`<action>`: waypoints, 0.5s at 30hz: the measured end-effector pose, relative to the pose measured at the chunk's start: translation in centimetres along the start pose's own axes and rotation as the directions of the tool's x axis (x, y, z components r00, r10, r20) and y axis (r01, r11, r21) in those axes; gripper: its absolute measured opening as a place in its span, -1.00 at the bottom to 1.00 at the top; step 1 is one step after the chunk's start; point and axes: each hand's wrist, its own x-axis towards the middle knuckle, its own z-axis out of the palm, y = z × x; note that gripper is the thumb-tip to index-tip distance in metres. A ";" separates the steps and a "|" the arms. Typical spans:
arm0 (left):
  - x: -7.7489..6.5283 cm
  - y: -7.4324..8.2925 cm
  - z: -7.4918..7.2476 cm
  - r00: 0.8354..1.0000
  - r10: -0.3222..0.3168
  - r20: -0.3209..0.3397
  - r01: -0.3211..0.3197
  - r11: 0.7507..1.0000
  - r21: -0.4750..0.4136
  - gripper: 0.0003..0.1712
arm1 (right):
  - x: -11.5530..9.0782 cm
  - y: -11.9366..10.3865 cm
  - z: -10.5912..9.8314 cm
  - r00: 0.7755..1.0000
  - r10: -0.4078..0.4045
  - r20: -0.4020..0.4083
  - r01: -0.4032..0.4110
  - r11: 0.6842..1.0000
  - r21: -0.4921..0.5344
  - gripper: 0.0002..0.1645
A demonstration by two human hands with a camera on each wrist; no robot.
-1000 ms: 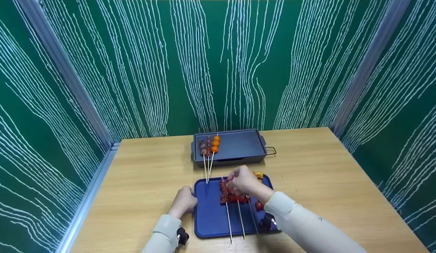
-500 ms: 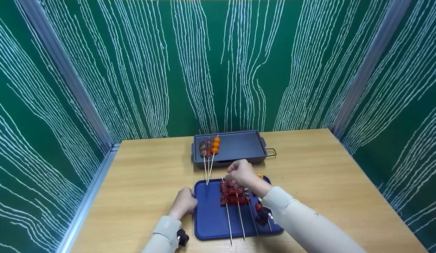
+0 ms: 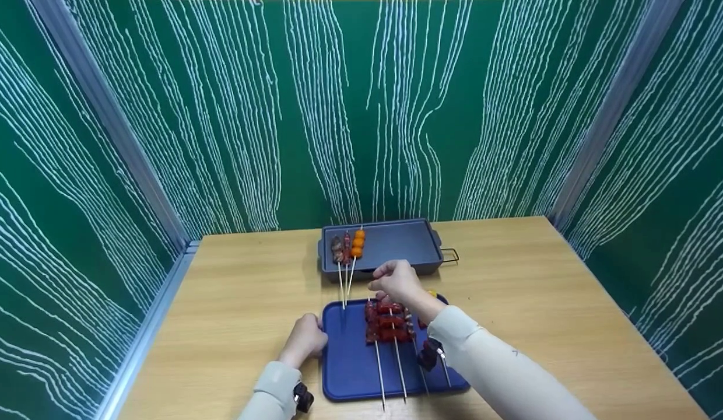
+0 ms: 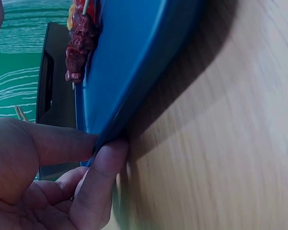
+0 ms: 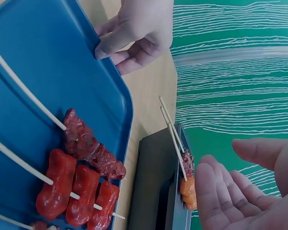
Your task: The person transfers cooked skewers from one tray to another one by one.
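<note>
My left hand (image 3: 304, 336) pinches the left rim of a blue tray (image 3: 348, 373), its thumb on top in the left wrist view. On the tray lie several skewers, sticks toward me. One carries dark red meat chunks (image 5: 89, 148); beside it is a skewer of red sausages (image 5: 79, 194). My right hand (image 3: 399, 283) hovers over the far end of these skewers. Its fingers and thumb (image 5: 257, 148) stand apart with nothing between them in the right wrist view. The right forearm covers part of the tray's right side.
Behind the tray stands a dark grey grill pan (image 3: 396, 242) with a wire handle (image 3: 450, 255) on its right. Three skewers lie at its left end, one with orange balls (image 3: 358, 242); their sticks reach over the tray's far rim. A green, white-lined wall (image 3: 315, 116) rises behind the table.
My right hand has moved up and slightly away from me, off the skewers, uncovering more of the red sausages. The left hand stays on the tray's rim.
</note>
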 end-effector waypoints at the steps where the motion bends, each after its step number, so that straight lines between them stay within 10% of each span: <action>1: 0.0 0.0 0.0 1.000 0.003 -0.003 -0.003 1.000 -0.001 -0.63 | 0.0 0.0 0.1 1.000 0.002 0.001 -0.002 1.000 0.006 -0.73; 15: -0.1 0.0 0.1 1.000 0.014 -0.002 -0.014 1.000 -0.010 -0.62 | 1.3 0.1 0.9 0.999 -0.048 0.010 0.045 0.979 0.200 -0.61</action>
